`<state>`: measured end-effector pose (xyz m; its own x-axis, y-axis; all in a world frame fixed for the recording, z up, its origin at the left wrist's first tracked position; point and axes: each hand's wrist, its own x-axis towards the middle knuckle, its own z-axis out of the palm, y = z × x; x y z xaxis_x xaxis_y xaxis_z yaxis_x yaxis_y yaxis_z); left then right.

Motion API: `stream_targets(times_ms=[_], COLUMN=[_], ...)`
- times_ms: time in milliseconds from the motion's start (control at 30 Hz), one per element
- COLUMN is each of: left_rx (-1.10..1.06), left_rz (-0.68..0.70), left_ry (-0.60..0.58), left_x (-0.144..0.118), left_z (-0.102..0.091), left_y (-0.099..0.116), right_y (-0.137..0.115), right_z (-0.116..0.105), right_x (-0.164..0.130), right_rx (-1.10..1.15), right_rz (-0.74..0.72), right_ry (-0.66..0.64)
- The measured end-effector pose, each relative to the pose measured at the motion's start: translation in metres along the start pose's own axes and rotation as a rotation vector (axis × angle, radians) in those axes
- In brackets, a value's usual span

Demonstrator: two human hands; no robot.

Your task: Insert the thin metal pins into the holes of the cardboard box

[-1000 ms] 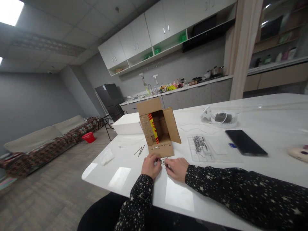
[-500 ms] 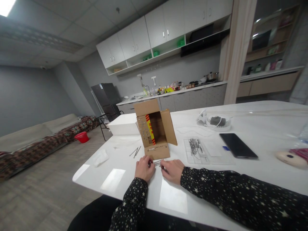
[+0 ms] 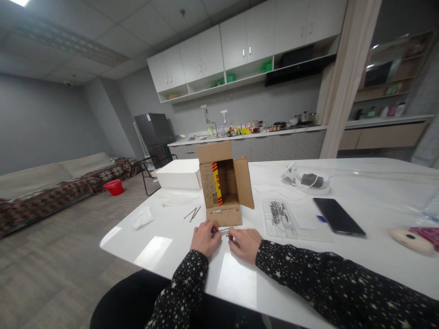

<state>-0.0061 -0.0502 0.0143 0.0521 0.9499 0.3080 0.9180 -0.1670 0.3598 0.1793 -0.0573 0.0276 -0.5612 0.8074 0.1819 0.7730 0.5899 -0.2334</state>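
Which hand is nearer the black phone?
Right. The right hand lies well left of the black phone; the left hand is farther left still.

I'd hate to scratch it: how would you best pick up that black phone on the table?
The phone lies flat, screen up, apart from the clear tray. Probably pinch its two long edges from above, near the middle; the flat face itself offers no grip.

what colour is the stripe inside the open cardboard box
The stripe inside the cardboard box is yellow with red marks, seen in the head view.
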Motion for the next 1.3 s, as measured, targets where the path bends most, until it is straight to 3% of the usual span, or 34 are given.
stream_targets(times_ms=[200,467,800,1300], left_rx=[-0.004,-0.044,-0.228,-0.391], left_rz=[0.011,0.05,0.083,0.148], left_ry=[0.014,-0.035,0.047,0.111], left_x=[0.0,0.0,0.0,-0.002], left_z=[0.001,-0.001,0.004,0.002], left_y=[-0.002,-0.005,-0.015,-0.011], right_y=[0.004,0.002,0.001,0.0], right_z=[0.012,0.012,0.013,0.014], right_x=[0.004,0.003,0.003,0.003], right_rx=[-0.031,-0.026,-0.033,-0.042], right_rz=[0.001,0.016,0.021,0.024], right_ry=[0.025,0.021,0.036,0.052])
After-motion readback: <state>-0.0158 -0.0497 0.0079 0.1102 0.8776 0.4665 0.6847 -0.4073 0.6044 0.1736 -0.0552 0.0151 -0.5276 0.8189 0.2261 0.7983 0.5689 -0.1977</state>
